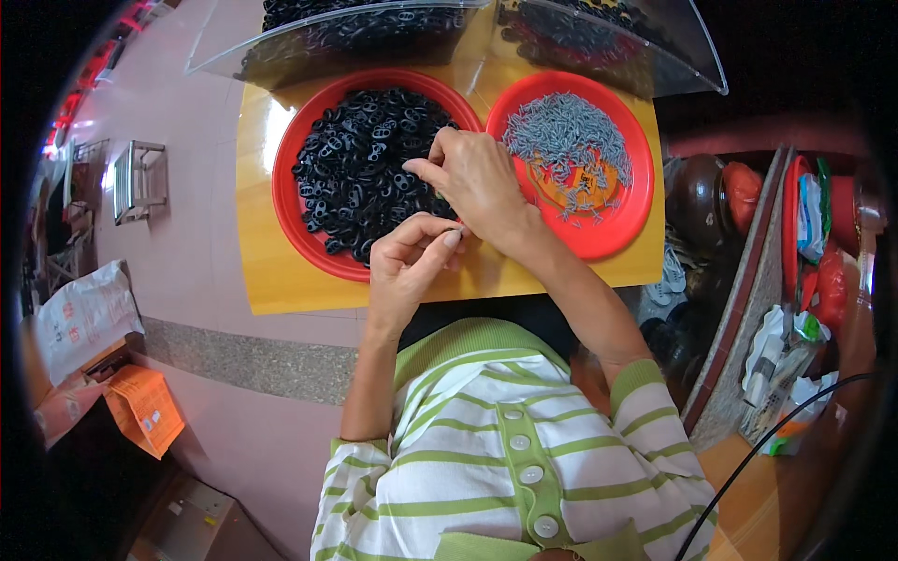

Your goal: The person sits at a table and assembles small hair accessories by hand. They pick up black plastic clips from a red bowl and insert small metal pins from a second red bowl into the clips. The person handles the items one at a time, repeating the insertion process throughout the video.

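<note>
My left hand (407,262) is closed in a pinch at the near right rim of a red basin (297,238). Thumb and index finger meet on something too small to make out. Just beyond it, my right hand (479,182) hangs over the basin's right side, back upward. One digit points left; most of its fingertips are hidden under the hand. The basin is heaped with small glossy black plastic pieces (360,164), each with holes through it. To the right, a red plate (639,201) carries a pile of small grey screw-like pins (566,131).
Basin and plate stand on a yellow tabletop (262,290). Clear plastic bins (477,51) with more black pieces stand at the far edge. A metal stool (140,182) is on the floor at left. Bags and jars crowd the right side, where a black cable (776,430) runs.
</note>
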Demonstrator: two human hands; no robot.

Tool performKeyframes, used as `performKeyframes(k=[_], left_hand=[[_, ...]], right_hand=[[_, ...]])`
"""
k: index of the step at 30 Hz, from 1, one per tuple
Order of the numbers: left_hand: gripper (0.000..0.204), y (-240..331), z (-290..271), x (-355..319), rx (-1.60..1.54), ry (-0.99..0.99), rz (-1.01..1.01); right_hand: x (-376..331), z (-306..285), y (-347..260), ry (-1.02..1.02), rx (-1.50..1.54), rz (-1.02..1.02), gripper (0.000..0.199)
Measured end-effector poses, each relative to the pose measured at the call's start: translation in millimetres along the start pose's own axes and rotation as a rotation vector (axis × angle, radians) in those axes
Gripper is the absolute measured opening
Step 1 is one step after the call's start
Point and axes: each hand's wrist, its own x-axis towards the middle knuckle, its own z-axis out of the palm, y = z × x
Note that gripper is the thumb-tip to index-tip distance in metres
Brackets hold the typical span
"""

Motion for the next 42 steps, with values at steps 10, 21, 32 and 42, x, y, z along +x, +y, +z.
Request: performKeyframes(k=[10,21,32,42], left_hand=[[0.013,-0.7,1.6,0.7,0.021,0.017,0.021],[0.014,2.2,8.1,-0.7,-0.136,0.143,-0.003],[0.015,13.2,24.7,4.6,0.111,0.135,0.138],[0.015,5.2,27.0,3.9,0.075,0.101,0.106]], right_hand=[[5.1,-5.7,4.1,-0.086,0.227,0.076,0.024],[-51.9,-51.6,22.7,-0.236,1.252,0.271,0.021],[-74.3,-68.7,22.8,-0.225,1.142,0.217,0.023],[-79.5,-59.0,23.0,-0.061,1.204,0.201,0.024]])
